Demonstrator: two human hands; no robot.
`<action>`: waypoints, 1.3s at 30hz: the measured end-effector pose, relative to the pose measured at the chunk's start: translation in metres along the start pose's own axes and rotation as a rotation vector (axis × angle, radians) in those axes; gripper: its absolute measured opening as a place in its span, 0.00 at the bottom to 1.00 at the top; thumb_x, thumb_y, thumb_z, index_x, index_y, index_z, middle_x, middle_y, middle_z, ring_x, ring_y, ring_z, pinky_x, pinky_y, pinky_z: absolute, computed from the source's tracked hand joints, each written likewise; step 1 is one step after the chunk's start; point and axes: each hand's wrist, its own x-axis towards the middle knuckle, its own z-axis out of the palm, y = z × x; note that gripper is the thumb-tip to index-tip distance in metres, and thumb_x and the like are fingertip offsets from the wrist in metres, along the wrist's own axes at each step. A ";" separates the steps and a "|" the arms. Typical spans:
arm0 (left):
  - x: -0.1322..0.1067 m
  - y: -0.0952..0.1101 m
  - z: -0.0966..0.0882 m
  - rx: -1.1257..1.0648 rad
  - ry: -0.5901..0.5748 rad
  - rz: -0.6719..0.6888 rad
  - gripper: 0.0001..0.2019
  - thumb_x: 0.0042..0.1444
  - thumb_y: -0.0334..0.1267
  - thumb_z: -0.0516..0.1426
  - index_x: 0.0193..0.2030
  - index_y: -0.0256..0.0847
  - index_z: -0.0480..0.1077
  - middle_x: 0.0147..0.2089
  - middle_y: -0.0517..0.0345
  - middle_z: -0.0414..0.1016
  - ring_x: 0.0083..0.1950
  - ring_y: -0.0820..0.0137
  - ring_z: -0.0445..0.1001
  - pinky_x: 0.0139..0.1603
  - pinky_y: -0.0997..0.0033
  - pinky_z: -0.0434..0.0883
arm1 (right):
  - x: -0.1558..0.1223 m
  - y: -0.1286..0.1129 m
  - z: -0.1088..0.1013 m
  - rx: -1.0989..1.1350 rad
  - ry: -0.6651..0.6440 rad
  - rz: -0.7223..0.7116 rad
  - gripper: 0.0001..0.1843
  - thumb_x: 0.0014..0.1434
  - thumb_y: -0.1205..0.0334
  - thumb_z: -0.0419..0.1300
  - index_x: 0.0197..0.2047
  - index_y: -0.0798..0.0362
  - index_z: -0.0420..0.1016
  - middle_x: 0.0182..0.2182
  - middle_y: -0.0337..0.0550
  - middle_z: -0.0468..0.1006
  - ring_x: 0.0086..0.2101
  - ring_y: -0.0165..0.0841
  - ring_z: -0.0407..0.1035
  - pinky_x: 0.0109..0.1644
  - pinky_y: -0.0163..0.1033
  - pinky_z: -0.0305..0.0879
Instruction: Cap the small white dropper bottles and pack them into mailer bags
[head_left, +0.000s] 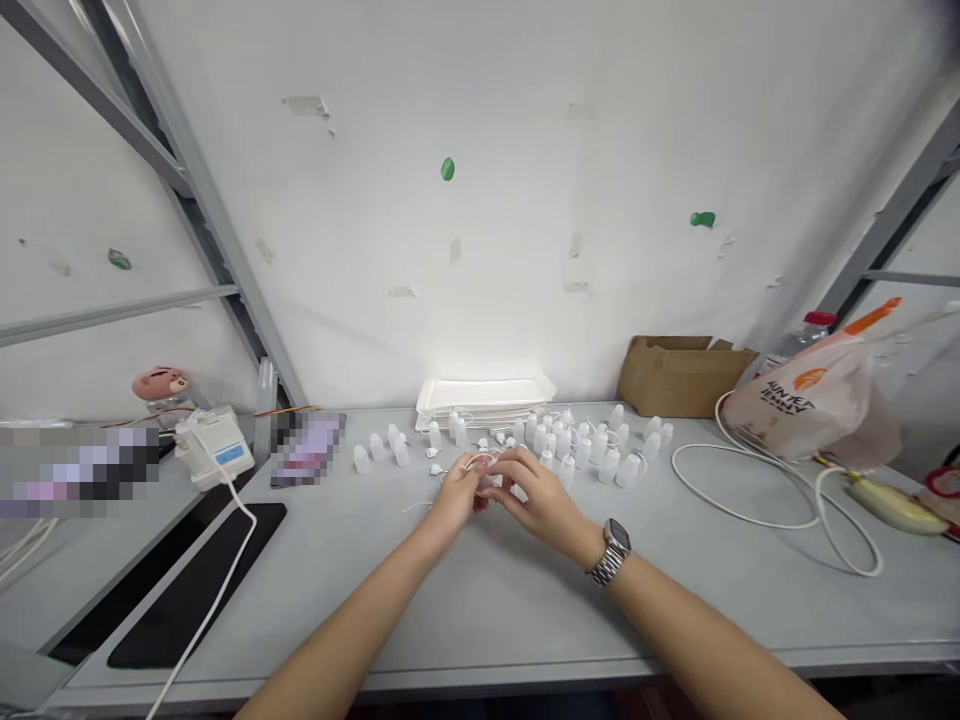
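My left hand (454, 494) and my right hand (541, 497) meet over the middle of the table, fingers closed around a small item mostly hidden between them. A thin white strand loops over the fingertips there. Just below them shows a small dark red thing (481, 504), too small to name. Beyond and beside the hands stand many small white plastic bottles (607, 466), most of them to the right. A few more bottles (362, 460) stand at the left. Small white caps or nozzles (433, 452) lie loose behind my left hand.
White stacked trays (487, 392) lie against the wall. A cardboard box (679, 378), a plastic bag (795, 395), a looped white cable (739, 522) and a banana (896, 503) are at the right. At the left are a phone (307, 450), a power strip (217, 448) and a black mat (199, 590).
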 end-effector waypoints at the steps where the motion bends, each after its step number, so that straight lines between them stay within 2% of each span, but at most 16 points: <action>1: 0.000 0.001 0.000 0.028 -0.009 0.030 0.19 0.47 0.49 0.55 0.40 0.37 0.66 0.19 0.67 0.61 0.19 0.77 0.59 0.21 0.76 0.56 | 0.000 0.000 0.000 0.034 0.023 0.036 0.12 0.60 0.66 0.52 0.48 0.48 0.65 0.37 0.45 0.68 0.34 0.31 0.67 0.37 0.39 0.69; 3: -0.001 0.002 0.000 0.108 -0.017 0.098 0.18 0.48 0.49 0.54 0.39 0.37 0.68 0.21 0.65 0.63 0.21 0.76 0.61 0.22 0.76 0.57 | 0.001 -0.001 -0.002 0.070 0.057 0.097 0.13 0.61 0.66 0.51 0.49 0.47 0.64 0.38 0.44 0.67 0.31 0.29 0.66 0.37 0.40 0.69; 6: -0.003 0.000 -0.001 0.288 -0.004 0.182 0.14 0.51 0.46 0.51 0.37 0.38 0.69 0.24 0.62 0.66 0.24 0.74 0.63 0.25 0.74 0.59 | 0.002 0.001 -0.003 0.047 0.030 0.137 0.15 0.61 0.66 0.51 0.51 0.45 0.65 0.39 0.45 0.66 0.34 0.31 0.66 0.37 0.40 0.69; 10: -0.005 -0.005 -0.002 0.548 0.050 0.258 0.11 0.53 0.37 0.48 0.31 0.39 0.70 0.27 0.59 0.69 0.28 0.71 0.66 0.30 0.72 0.62 | 0.002 0.004 -0.001 0.001 0.007 0.143 0.10 0.61 0.65 0.51 0.43 0.48 0.71 0.35 0.45 0.65 0.34 0.32 0.65 0.34 0.39 0.67; 12: -0.005 -0.006 -0.003 0.607 0.065 0.313 0.11 0.54 0.37 0.48 0.33 0.40 0.71 0.30 0.57 0.71 0.32 0.69 0.68 0.33 0.70 0.63 | 0.001 0.004 0.000 0.001 0.039 0.158 0.08 0.61 0.65 0.51 0.39 0.50 0.71 0.34 0.44 0.66 0.32 0.31 0.65 0.33 0.39 0.66; 16: -0.006 -0.007 -0.003 0.622 0.089 0.380 0.14 0.57 0.43 0.48 0.42 0.43 0.72 0.36 0.55 0.72 0.35 0.66 0.69 0.38 0.68 0.64 | 0.002 0.005 0.001 0.070 0.196 0.299 0.07 0.60 0.62 0.54 0.42 0.51 0.66 0.34 0.42 0.68 0.28 0.29 0.64 0.34 0.39 0.66; 19: -0.006 -0.008 -0.003 0.632 0.109 0.396 0.15 0.56 0.47 0.50 0.42 0.44 0.72 0.37 0.54 0.72 0.35 0.66 0.69 0.38 0.67 0.64 | 0.004 0.008 0.000 0.135 0.269 0.380 0.09 0.59 0.59 0.55 0.43 0.51 0.67 0.33 0.42 0.70 0.28 0.30 0.65 0.34 0.39 0.67; 24: -0.008 -0.008 -0.002 0.670 0.099 0.409 0.15 0.57 0.47 0.49 0.41 0.45 0.73 0.36 0.54 0.72 0.37 0.65 0.69 0.39 0.67 0.63 | 0.005 0.009 -0.002 0.159 0.251 0.408 0.07 0.58 0.58 0.56 0.32 0.51 0.72 0.31 0.42 0.71 0.32 0.32 0.66 0.34 0.39 0.66; 28: -0.009 -0.006 -0.002 0.691 0.112 0.395 0.15 0.58 0.47 0.48 0.43 0.45 0.72 0.39 0.53 0.72 0.38 0.64 0.69 0.41 0.65 0.63 | 0.005 0.005 -0.002 0.162 0.238 0.383 0.05 0.58 0.60 0.57 0.33 0.51 0.70 0.31 0.41 0.68 0.29 0.30 0.64 0.34 0.38 0.65; 34: -0.008 -0.006 -0.002 0.752 0.097 0.400 0.13 0.58 0.42 0.48 0.40 0.43 0.71 0.35 0.53 0.71 0.37 0.64 0.68 0.39 0.66 0.62 | 0.005 -0.001 -0.002 0.141 0.205 0.303 0.05 0.58 0.62 0.55 0.32 0.51 0.70 0.30 0.40 0.66 0.28 0.29 0.63 0.33 0.37 0.65; 39: -0.008 -0.007 -0.003 0.725 0.084 0.409 0.13 0.57 0.43 0.48 0.36 0.44 0.72 0.33 0.55 0.71 0.37 0.64 0.68 0.38 0.67 0.62 | 0.004 0.001 -0.001 0.150 0.216 0.317 0.05 0.58 0.61 0.56 0.31 0.51 0.70 0.29 0.40 0.66 0.27 0.29 0.63 0.33 0.38 0.65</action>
